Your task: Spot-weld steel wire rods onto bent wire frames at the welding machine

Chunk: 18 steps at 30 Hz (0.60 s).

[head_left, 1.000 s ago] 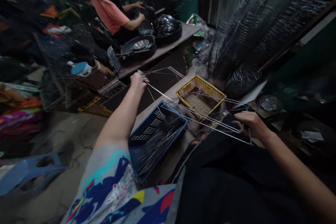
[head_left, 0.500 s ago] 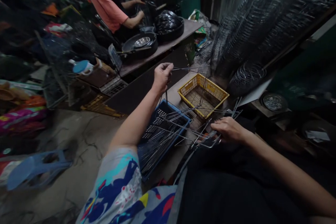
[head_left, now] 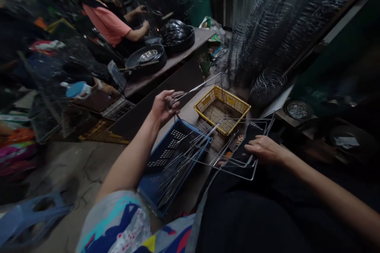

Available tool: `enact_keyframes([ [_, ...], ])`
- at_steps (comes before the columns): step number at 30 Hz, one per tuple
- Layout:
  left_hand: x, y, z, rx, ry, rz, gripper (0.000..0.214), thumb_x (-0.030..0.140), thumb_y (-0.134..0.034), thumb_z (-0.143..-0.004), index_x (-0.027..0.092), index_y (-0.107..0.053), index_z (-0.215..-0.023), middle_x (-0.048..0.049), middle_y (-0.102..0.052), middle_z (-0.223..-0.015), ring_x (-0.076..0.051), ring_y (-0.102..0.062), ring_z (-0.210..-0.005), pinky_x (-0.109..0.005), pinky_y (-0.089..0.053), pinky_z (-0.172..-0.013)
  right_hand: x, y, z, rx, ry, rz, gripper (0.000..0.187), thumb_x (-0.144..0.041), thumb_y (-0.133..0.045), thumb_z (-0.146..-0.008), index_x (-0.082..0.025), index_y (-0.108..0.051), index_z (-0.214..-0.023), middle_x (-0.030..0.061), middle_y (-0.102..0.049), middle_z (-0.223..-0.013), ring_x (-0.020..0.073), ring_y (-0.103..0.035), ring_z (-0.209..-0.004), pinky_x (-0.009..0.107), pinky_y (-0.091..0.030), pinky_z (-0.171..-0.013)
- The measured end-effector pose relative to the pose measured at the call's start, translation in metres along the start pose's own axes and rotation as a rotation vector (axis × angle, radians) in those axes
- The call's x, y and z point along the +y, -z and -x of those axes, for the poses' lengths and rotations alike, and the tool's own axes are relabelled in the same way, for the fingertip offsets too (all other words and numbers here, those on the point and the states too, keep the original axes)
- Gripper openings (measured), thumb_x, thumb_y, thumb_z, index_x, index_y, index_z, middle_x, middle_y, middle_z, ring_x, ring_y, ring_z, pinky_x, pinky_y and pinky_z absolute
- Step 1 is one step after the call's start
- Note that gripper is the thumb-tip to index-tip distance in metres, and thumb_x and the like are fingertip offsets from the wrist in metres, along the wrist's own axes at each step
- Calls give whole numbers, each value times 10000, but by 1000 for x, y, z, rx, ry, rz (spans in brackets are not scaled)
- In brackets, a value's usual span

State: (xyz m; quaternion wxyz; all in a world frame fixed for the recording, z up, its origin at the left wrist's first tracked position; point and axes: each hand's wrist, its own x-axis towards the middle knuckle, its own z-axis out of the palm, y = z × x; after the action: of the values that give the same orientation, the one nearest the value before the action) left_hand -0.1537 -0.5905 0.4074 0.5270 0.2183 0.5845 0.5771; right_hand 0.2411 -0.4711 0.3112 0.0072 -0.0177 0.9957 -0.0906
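Cluttered workshop, dim and crowded: from my remote seat I look down over a narrow bench (head_left: 190, 114) that runs away from the lap below the camera.

On my feed the left hand (head_left: 164, 106) is raised over the near end of the bench. Its fingers are closed in a pinch on a few thin rods (head_left: 196, 86), which stick out up and to the right, toward the yellow basket (head_left: 222, 106). That basket sits on the bench past the hand; I make out a woven bottom but nothing inside it.

Just below the left hand lies the blue basket (head_left: 162, 158), tilted toward me, with a sheaf of loose rods (head_left: 178, 166) lying lengthwise in it and poking over its far rim.

The right hand (head_left: 264, 148) lies on a stack of frames (head_left: 237, 164), bent wire rectangles that reach from the lap toward both baskets. Its fingers are laid across the top wires. The thumb is hidden, so I cannot tell whether the hand grips the stack or only rests on it.

Behind the yellow basket stand tall coils (head_left: 267, 27) of wire, packed close. At the upper left another person (head_left: 107, 23) in a pink shirt works at a far table (head_left: 190, 45) that carries black pans (head_left: 178, 35). A blue stool (head_left: 26, 217) stands on the floor at lower left.
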Motion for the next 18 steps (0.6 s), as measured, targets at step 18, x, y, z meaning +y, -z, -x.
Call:
enact_keyframes([
  [18,-82,-54,11,-104,25,-235,353,423,-745,-742,172,-499,-709,110,-311,-436,-28,-213,-356,-160,-172,-355,-10,-7,11,-64,-117,-67,389,-515,-469,-989,-189,-597,-820,54,-703,-735,184,-624,-628,315,-256,-606],
])
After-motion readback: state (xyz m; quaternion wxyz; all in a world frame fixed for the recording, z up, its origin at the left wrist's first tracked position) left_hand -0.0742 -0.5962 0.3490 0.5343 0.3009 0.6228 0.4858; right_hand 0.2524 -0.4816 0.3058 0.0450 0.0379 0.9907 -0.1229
